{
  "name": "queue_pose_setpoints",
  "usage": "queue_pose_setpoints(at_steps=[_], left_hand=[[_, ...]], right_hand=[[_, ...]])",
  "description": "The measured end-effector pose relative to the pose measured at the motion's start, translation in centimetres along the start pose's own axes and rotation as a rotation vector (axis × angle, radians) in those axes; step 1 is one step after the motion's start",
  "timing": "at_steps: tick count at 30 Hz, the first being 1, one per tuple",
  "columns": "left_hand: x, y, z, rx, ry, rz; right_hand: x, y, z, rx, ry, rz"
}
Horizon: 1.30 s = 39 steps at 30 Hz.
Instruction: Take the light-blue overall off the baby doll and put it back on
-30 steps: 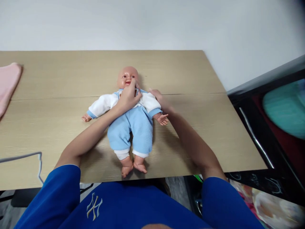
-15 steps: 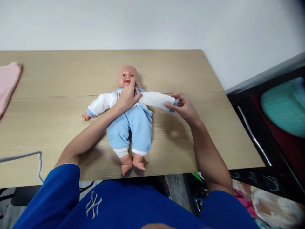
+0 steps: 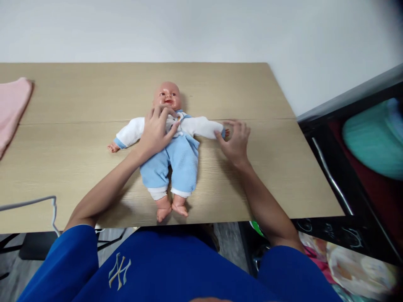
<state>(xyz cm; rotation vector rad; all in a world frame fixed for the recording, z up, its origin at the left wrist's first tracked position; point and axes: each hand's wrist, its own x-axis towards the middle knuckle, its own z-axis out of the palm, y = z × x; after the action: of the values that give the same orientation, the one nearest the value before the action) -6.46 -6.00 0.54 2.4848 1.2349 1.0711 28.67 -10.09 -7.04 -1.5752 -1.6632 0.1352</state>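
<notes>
Head view: a bald plastic baby doll (image 3: pixel 184 163) in blue-and-white fleece lies face-up on the pale wood-grain counter (image 3: pixel 277 176), crown toward 12 o'clock, feet toward 6. Soft pink cloth (image 3: pixel 14 111) lies past 9, a thin grey bent rod (image 3: pixel 28 203) at 8. Left hand (image 3: pixel 157 130), loosely spread, rests on the doll's chest; right hand (image 3: pixel 234 140), fingers parted, thumbs its cuff toward 3.

Pale wood-look table (image 3: pixel 280 155): doll (image 3: pixel 183 155) on its back, pink cloth (image 3: pixel 14 105) at left.
</notes>
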Motion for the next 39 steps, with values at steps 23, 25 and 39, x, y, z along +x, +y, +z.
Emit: queue_pose_setpoints(at_steps=[23,25,39], left_hand=[[-7.5,-5.3,-3.1,-0.137,-0.065,-0.409],[-7.6,-5.1,-3.0,-0.063,-0.004,-0.399],[-23.3,11.1,-4.6,-0.099,-0.029,-0.459]], right_hand=[[-2.2,-5.0,7.0,0.555,-0.103,0.19],[-2.9,-6.0,6.0,0.38,-0.018,0.127],[-14.7,-16.6,-3.6,0.148,-0.687,-0.569]])
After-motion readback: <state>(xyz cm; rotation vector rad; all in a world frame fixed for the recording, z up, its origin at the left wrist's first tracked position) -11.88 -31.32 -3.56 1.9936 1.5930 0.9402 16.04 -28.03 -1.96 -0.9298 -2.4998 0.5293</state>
